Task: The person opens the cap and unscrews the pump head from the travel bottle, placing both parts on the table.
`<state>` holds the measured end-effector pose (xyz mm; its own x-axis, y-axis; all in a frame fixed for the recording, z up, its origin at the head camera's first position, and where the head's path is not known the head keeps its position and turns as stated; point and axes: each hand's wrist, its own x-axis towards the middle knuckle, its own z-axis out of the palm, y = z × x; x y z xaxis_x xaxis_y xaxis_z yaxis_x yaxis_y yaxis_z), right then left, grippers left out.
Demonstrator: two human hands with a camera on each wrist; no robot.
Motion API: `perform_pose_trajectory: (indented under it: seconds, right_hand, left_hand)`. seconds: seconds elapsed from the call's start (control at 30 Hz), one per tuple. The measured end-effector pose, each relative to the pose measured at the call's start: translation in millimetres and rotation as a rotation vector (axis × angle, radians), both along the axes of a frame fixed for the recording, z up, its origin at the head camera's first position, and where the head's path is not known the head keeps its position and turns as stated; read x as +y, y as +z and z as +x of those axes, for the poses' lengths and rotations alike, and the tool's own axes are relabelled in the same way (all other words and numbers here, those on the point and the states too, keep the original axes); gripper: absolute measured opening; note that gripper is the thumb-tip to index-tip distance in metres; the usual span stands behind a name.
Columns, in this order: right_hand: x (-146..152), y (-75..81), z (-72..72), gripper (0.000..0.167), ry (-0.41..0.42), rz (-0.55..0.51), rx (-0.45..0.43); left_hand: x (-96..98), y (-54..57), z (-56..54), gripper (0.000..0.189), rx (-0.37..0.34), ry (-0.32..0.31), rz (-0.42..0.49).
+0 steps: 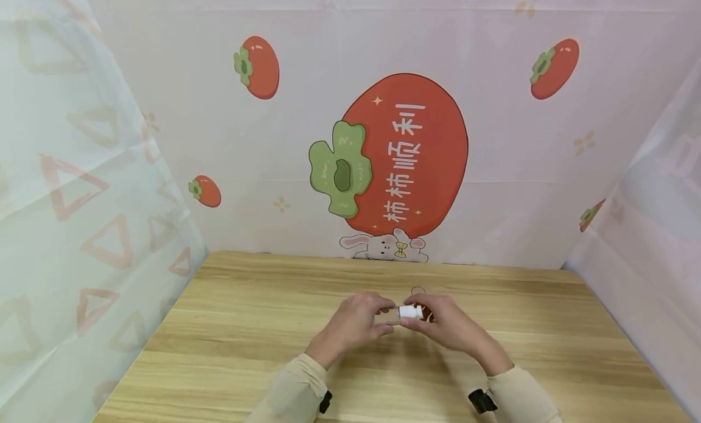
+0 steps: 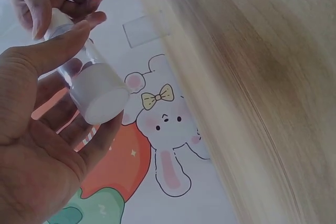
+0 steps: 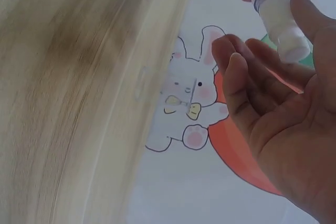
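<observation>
A small clear bottle [image 1: 387,317] with a white base [image 2: 101,95] lies roughly level between the two hands, above the table. My left hand [image 1: 356,322] grips its body and base end, fingers curled round it. At the other end is a white stepped top [image 1: 411,312], also seen in the right wrist view as a white top [image 3: 283,30]. My right hand [image 1: 446,322] holds that top between thumb and fingers. A clear, tube-like piece [image 2: 147,29] stands on the table beyond the hands, faint in the right wrist view.
The wood-grain table [image 1: 246,325] spreads out around the hands. Behind it hangs a pale cloth backdrop [image 1: 493,198] printed with red persimmons and a rabbit. More cloth [image 1: 82,198] closes off the left and right sides.
</observation>
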<state>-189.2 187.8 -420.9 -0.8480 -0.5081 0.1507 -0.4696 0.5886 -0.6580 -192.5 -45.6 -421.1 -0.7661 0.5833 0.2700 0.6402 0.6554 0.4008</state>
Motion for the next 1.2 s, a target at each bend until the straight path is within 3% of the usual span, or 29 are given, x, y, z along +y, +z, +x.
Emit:
perform_pose_trajectory:
  seconds: [0.1, 0.4, 0.9, 1.2]
  right_hand:
    - [-2.7, 0.5, 0.5, 0.026, 0.019, -0.005, -0.006]
    - [-5.6, 0.1, 0.2, 0.021, 0.036, -0.054, 0.027]
    - [-8.9, 5.6, 2.1, 0.027, 0.090, -0.132, 0.131]
    - [-10.9, 8.9, 9.2, 0.022, 0.081, -0.223, 0.041]
  left_hand:
    - [0.5, 0.0, 0.8, 0.035, 0.007, 0.002, 0.006]
    - [0.8, 3.1, 3.1, 0.035, 0.049, 0.018, 0.011]
    - [-1.5, 7.1, -1.2, 0.032, -0.108, -0.021, 0.102]
    - [-2.2, 7.4, -0.3, 0.033, -0.195, -0.004, 0.121]
